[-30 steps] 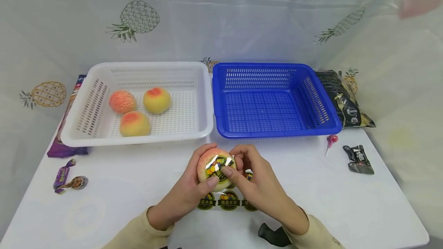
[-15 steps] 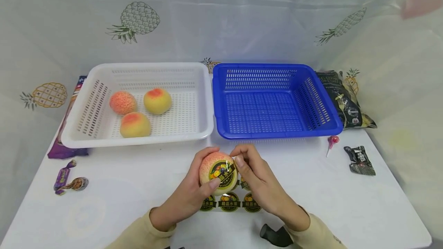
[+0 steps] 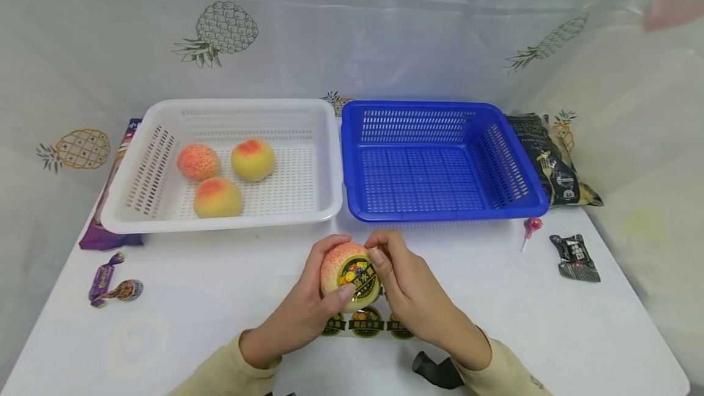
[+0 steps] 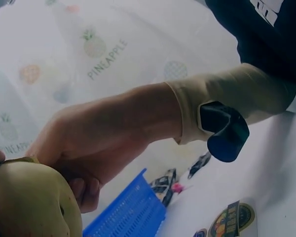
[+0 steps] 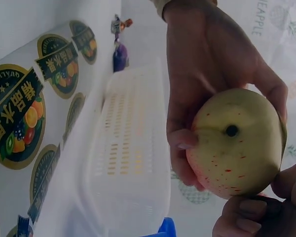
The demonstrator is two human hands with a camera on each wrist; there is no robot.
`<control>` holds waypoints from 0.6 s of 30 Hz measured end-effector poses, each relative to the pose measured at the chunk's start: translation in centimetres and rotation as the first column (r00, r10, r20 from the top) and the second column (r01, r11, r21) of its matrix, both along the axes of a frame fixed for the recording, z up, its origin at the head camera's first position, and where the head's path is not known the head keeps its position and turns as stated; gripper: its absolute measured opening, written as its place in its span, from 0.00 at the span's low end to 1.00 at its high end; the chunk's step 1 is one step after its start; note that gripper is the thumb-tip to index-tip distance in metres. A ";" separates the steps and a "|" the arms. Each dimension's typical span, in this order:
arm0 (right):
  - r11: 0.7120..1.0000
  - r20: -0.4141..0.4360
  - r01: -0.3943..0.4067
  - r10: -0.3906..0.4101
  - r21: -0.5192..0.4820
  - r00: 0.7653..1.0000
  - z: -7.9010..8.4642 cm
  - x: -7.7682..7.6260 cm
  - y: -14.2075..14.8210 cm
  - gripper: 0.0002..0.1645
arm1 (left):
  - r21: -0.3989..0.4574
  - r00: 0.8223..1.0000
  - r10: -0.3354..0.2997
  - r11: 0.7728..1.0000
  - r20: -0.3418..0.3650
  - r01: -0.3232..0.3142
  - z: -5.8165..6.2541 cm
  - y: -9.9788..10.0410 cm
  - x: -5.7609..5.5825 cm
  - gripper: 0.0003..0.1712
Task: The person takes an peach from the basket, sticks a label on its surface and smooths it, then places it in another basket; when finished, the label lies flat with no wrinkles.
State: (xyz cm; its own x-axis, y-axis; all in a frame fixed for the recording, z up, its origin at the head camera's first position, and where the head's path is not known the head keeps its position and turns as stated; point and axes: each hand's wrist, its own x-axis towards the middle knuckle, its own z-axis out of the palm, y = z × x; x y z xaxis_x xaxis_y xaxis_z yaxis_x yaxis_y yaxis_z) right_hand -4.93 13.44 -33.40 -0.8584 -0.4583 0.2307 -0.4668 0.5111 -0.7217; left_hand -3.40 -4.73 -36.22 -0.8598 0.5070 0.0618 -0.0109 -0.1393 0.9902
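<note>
My left hand (image 3: 308,301) grips a pink-and-yellow peach (image 3: 332,267), its fingers round the far side and its thumb on the front. A round black-and-gold fruit sticker (image 3: 363,283) lies on the peach's face, under that thumb's tip. At the sticker's right edge, my right hand (image 3: 418,295) has its thumb and curled index finger together. The right wrist view shows the peach's pale underside (image 5: 237,143) with a dark hole and red flecks. Beneath the hands lies a sheet of matching stickers (image 3: 366,322), partly covered.
A white basket (image 3: 286,222) with three peaches stands back left, beside a blue basket (image 3: 445,216). Snack bags (image 3: 555,170) lie at the outer ends. Wrapped candies (image 3: 102,280) sit left; a lollipop (image 3: 532,225) and black packet (image 3: 576,258) lie right.
My right thumb has moved off the sticker's middle to its right edge. The peach has turned slightly and shifted a little right and nearer. The baskets stay put.
</note>
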 end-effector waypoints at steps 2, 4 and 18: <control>1.000 -0.019 0.011 -0.011 -0.001 1.000 -0.1 -0.2 0.1 0.08 | -0.003 1.000 -0.003 1.000 -0.003 0.003 0.0 0.0 0.0 0.31; 0.999 -0.032 0.042 -0.042 0.000 0.999 -0.3 -0.4 0.3 0.08 | 0.002 1.000 0.001 1.000 -0.008 -0.001 0.0 -0.1 -0.1 0.31; 0.925 -0.358 0.381 -0.356 -0.002 0.863 -0.9 -4.5 5.7 0.10 | 0.092 0.995 -0.017 0.996 0.100 0.008 -0.6 -1.1 -1.2 0.40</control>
State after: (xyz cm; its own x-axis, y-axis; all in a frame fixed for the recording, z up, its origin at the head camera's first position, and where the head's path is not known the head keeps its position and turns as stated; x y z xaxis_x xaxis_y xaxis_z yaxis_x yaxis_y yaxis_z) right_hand -9.45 19.11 -34.30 -0.8389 -0.1492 0.5234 -0.4478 0.7359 -0.5078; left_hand -4.65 -5.79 -36.84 -0.8574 0.5142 0.0216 -0.1125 -0.2281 0.9671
